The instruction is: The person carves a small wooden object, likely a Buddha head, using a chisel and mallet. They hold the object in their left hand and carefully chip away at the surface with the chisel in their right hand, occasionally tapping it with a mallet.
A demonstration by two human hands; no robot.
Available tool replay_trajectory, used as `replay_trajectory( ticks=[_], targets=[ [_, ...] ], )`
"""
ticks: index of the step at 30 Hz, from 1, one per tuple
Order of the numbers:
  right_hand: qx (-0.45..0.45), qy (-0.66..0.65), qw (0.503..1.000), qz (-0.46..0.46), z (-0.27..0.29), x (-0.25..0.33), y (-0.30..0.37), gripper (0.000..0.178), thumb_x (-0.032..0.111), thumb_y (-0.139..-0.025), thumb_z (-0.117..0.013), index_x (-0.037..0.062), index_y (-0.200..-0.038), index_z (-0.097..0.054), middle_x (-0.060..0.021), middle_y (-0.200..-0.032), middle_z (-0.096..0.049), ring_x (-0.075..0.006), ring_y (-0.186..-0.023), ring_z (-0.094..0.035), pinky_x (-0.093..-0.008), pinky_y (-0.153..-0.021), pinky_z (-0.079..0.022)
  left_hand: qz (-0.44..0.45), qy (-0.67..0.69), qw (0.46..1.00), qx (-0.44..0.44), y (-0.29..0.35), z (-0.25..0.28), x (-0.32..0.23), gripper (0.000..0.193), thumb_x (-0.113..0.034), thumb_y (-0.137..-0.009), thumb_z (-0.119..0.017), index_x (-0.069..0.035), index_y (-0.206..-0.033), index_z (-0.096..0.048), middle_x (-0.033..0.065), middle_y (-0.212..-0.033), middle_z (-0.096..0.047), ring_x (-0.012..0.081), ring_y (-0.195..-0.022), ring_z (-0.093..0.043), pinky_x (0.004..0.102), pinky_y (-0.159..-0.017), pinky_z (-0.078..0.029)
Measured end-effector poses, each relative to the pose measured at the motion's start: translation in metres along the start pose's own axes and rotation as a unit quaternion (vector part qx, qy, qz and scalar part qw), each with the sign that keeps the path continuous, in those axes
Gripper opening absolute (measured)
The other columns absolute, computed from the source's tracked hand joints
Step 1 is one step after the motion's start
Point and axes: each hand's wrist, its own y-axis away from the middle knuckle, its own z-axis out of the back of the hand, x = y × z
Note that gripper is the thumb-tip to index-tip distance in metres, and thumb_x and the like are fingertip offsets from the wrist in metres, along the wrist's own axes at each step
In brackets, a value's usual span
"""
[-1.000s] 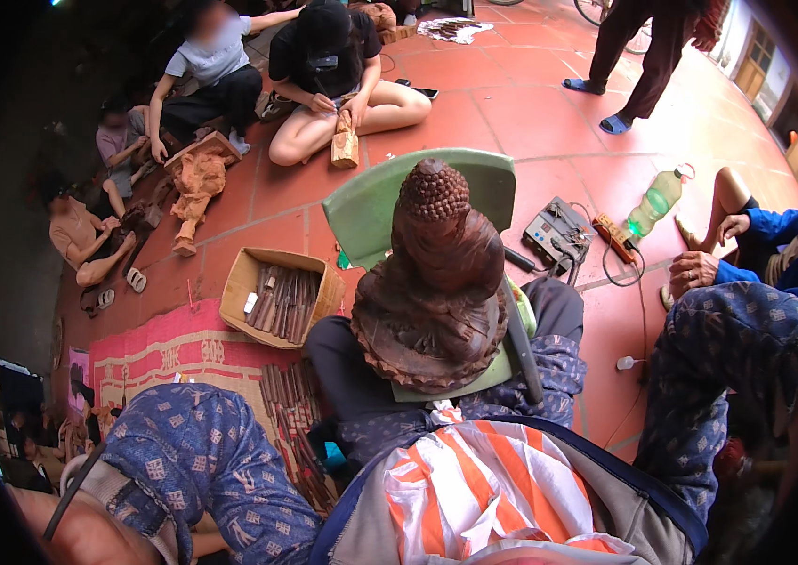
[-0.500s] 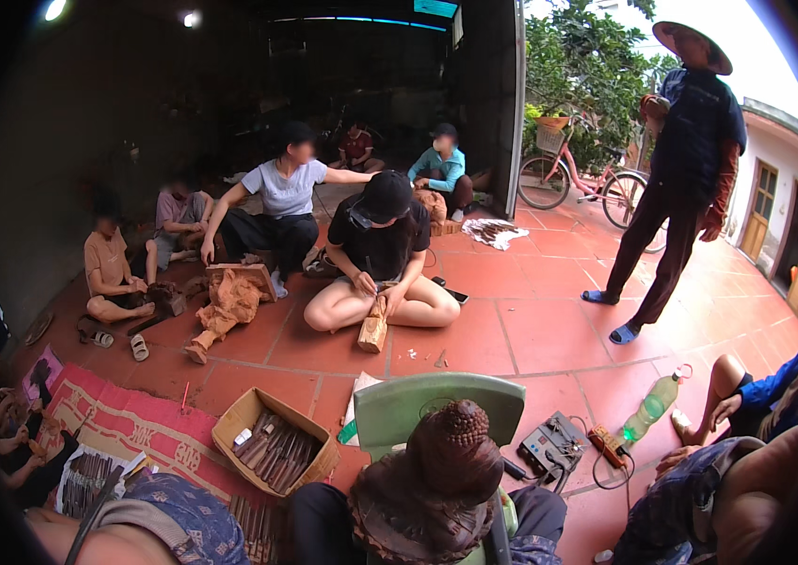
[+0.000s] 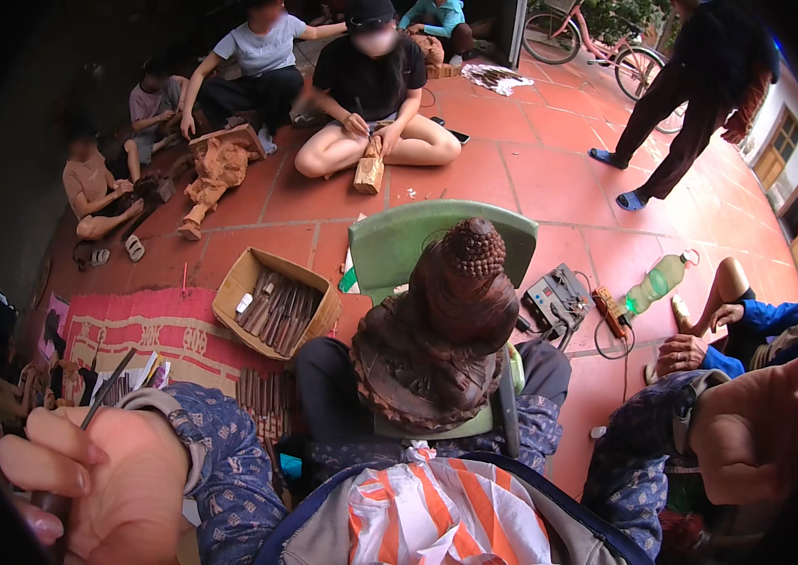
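A dark brown carved wooden Buddha statue with a knobbed head sits upright on the green plastic chair, between my knees. My left hand is raised at the lower left, its fingers curled round a thin dark rod-shaped tool that points up and away. On the far right my right hand is lifted, palm showing and fingers stretched out, with nothing visible in it. Both hands are well apart from the statue.
A cardboard box of carving tools stands left of the chair, by a pink patterned mat. A control box, power strip and green bottle lie right. Several people sit around; a co-worker carves wood ahead.
My view has tipped downward, so the scene sits higher. Both hands have come up into sight, out to the sides. The standing person at the right has turned and leans away.
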Motion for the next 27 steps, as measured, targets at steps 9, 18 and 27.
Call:
replay_trajectory(
  ticks=[9,18,27],
  targets=[
    [0.087,0.026,0.775,-0.626,-0.017,0.070,0.192,0.012,-0.007,-0.081,-0.057,-0.0078,-0.092,-0.064,-0.0178,-0.088,-0.067,-0.0203,-0.077,-0.064,-0.0286,-0.072,-0.051,0.447,0.097,0.873,0.170,0.184,-0.021,-0.029,0.071,-0.009,-0.089,-0.064,-0.013,-0.147,-0.023,0.0070,-0.089,-0.054,0.0110,-0.062,-0.044,0.0213,-0.054,-0.038],
    [0.202,-0.112,0.786,-0.573,-0.065,0.063,0.172,0.012,-0.001,-0.076,-0.061,-0.0061,-0.085,-0.066,-0.0141,-0.076,-0.066,-0.0215,-0.065,-0.062,-0.0282,-0.062,-0.048,0.491,0.338,0.750,0.287,0.169,-0.070,-0.050,0.040,-0.012,-0.087,-0.065,-0.003,-0.123,-0.050,0.0153,-0.103,-0.062,0.0336,-0.090,-0.065,0.0361,-0.074,-0.052],
    [0.134,0.091,0.749,-0.642,-0.057,0.070,0.209,0.011,0.000,-0.089,-0.055,-0.0061,-0.092,-0.064,-0.0093,-0.078,-0.064,-0.0102,-0.062,-0.056,-0.0208,-0.057,-0.043,0.546,0.268,0.744,0.277,0.186,-0.032,-0.039,0.034,-0.014,-0.091,-0.061,0.000,-0.121,-0.052,0.0157,-0.109,-0.063,0.0286,-0.094,-0.066,0.0331,-0.077,-0.053]
  ],
)
